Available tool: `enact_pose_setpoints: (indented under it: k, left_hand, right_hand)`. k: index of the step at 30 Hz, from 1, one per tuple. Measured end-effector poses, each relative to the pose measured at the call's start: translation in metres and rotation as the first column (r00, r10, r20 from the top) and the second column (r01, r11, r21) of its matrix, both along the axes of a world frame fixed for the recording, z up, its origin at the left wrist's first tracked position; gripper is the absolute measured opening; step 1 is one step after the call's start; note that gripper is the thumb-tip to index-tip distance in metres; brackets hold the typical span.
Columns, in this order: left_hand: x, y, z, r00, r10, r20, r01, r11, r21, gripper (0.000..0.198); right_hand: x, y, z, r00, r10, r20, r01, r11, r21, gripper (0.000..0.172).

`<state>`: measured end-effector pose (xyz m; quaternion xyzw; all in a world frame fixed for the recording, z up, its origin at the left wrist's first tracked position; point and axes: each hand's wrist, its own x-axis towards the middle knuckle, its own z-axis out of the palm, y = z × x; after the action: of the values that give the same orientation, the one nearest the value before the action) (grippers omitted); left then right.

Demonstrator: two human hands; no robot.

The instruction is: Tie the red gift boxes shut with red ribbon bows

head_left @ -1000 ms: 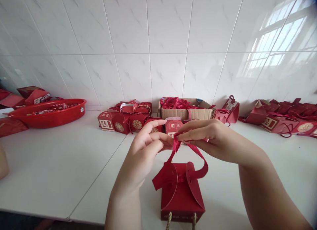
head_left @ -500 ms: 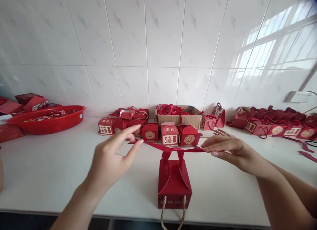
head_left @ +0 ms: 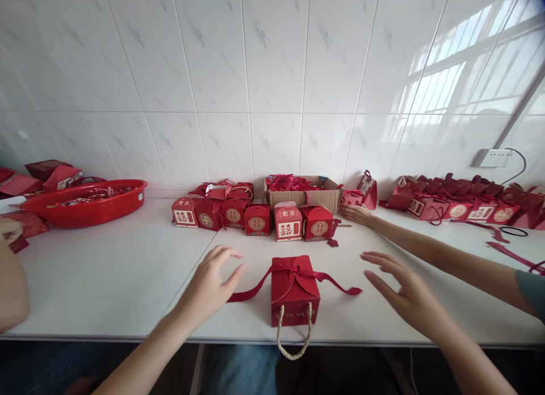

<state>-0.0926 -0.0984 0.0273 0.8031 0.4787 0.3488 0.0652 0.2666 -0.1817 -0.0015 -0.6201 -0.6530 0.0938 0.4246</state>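
Note:
A small red gift box [head_left: 295, 293] stands near the front edge of the white counter [head_left: 110, 276]. A red ribbon [head_left: 340, 284] is knotted on its top, its two ends lying loose to either side. A beige rope handle [head_left: 293, 341] hangs over the counter's edge. My left hand [head_left: 212, 281] hovers left of the box with fingers spread, holding nothing. My right hand [head_left: 404, 290] hovers to the right, likewise spread and apart from the ribbon.
Another person's arm reaches in from the right, the hand [head_left: 360, 213] resting by a row of finished red boxes [head_left: 255, 218]. Behind those stands a cardboard box of ribbons [head_left: 300, 192]. A red basin [head_left: 83, 202] sits left; more red boxes [head_left: 460, 205] line the right.
Both my hands pulled the ribbon ends apart, tightening the knot, then let go and moved outward. The ends now lie on the counter. Another person's arm has come in.

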Motion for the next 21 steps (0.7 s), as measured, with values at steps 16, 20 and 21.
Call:
enact_pose_setpoints:
  k: [16,20,21]
  left_hand:
    - [0.078,0.004,-0.029,0.925,0.024,0.379,0.137,0.911,-0.390,0.035]
    - [0.076,0.000,-0.021,0.918,0.053,0.394,0.171,0.842,-0.512,0.040]
    - [0.074,-0.001,-0.018,0.918,0.039,0.394,0.198,0.816,-0.544,0.040]
  right_hand:
    - [-0.098,0.055,-0.014,0.843,0.206,-0.497,-0.324,0.932,-0.163,0.040]
    - [-0.094,0.055,-0.010,0.890,0.199,-0.410,-0.284,0.946,-0.158,0.038]
    - [-0.093,0.055,-0.009,0.889,0.214,-0.405,-0.294,0.945,-0.146,0.038]
